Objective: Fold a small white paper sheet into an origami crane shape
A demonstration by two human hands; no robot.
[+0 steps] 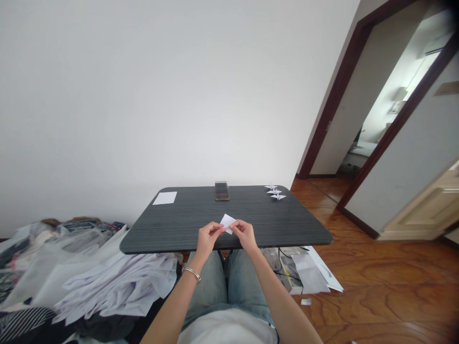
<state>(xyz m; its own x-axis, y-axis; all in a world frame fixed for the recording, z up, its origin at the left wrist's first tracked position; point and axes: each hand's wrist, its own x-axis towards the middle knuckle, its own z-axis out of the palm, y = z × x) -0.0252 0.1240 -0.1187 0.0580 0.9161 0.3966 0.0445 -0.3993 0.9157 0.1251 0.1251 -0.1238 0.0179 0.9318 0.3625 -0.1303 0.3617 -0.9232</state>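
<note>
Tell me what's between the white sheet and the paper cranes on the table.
In the head view, a phone sits between the white sheet and the paper cranes.

On the table (193, 215): at far left, a sheet (165, 198); mid-far edge, a phone (221, 191); at far right, three paper cranes (274, 192), one behind another. Nearer, between left hand (208, 237) and right hand (245, 234), a paper piece (227, 220). Behind the table, a wall (179, 95); to its left, a cloth heap (118, 282); farther right, a door frame (336, 95).

small white piece of paper (226, 221), diamond-shaped outline, 1 corner pointing away, held between left hand (208, 236) and right hand (245, 235)
</note>
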